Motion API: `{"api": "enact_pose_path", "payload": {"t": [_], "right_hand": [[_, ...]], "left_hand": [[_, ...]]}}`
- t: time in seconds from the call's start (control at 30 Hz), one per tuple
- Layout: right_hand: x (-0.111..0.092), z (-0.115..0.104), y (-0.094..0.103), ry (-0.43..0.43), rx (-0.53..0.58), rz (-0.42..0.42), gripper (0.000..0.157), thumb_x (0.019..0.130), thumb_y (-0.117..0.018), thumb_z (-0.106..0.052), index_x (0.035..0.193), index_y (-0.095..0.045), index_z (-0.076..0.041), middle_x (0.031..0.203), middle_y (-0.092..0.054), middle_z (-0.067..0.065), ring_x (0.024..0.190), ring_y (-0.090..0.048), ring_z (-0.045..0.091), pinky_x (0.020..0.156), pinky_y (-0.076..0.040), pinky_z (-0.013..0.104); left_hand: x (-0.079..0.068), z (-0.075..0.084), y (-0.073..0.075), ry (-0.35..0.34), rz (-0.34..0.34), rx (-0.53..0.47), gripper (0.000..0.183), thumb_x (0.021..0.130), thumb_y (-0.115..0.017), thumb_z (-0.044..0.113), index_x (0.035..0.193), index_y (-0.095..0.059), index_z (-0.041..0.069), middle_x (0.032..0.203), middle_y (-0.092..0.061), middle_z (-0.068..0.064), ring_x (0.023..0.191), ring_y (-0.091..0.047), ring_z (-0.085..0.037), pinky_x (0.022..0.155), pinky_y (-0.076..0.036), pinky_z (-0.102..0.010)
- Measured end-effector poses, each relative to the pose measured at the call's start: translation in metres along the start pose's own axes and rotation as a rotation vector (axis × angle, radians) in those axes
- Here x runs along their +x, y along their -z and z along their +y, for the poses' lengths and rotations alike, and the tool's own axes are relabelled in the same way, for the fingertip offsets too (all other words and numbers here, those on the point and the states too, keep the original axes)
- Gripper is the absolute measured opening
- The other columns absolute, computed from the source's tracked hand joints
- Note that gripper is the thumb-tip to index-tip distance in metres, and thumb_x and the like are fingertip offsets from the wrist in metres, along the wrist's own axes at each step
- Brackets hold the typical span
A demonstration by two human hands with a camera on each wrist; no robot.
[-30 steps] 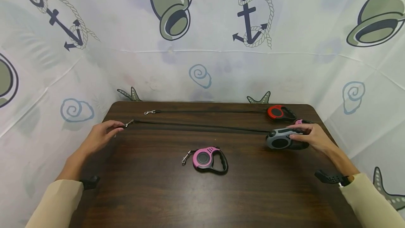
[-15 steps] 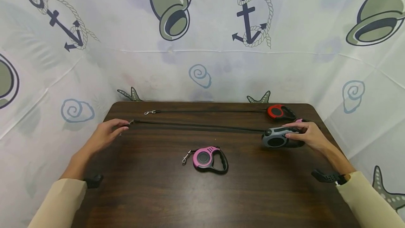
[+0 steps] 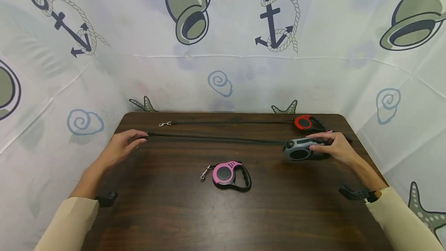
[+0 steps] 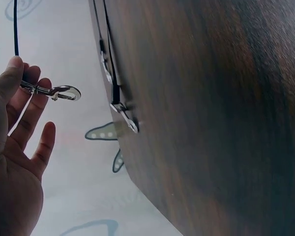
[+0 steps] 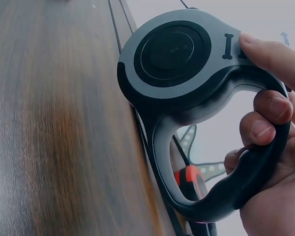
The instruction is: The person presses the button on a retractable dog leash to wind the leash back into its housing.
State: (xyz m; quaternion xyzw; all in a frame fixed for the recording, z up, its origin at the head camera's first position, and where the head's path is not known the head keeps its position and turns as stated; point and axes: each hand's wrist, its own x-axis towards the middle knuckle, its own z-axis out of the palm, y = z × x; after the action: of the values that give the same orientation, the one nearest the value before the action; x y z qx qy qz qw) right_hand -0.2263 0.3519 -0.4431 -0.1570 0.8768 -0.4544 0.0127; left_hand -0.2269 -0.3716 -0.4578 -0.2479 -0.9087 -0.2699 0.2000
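Observation:
My right hand [image 3: 338, 148] grips the looped handle of a grey and black retractable dog leash [image 5: 201, 78], thumb on its top and fingers curled through the handle. A thin black cord runs left from its casing across the table. At the far left, my left hand [image 3: 120, 148] pinches the cord's end between thumb and fingers, in the left wrist view just behind a silver snap hook [image 4: 64, 92]. Nearer the front and between both hands lies a pink and black retractable leash [image 3: 224, 174], its metal clip pointing left.
Along the back edge of the brown table [image 3: 167, 212], a red and black leash [image 3: 304, 124] lies with its cord stretched left to a silver clip [image 3: 165, 124]. Part of another pink leash shows behind my right hand. A patterned white cloth [image 3: 237, 76] surrounds the table.
Both hands have come closer together: the left has moved right with the cord's end, the right has moved left with the grey leash. The other leashes stay put.

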Motion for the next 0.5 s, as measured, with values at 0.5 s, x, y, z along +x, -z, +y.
{"api": "enact_pose_path", "payload": {"t": [0.5], "right_hand": [[0.008, -0.011, -0.009, 0.022, 0.078, -0.017, 0.036, 0.093, -0.081, -0.009, 0.128, -0.074, 0.0, 0.091, -0.074, 0.0, 0.073, -0.062, 0.013, 0.062, -0.056, 0.03]], "left_hand": [[0.015, 0.022, -0.007, -0.009, -0.049, 0.002, 0.023, 0.09, -0.081, -0.002, 0.111, -0.078, 0.004, 0.105, -0.079, -0.01, 0.085, -0.069, -0.02, 0.076, -0.049, -0.023]]}}
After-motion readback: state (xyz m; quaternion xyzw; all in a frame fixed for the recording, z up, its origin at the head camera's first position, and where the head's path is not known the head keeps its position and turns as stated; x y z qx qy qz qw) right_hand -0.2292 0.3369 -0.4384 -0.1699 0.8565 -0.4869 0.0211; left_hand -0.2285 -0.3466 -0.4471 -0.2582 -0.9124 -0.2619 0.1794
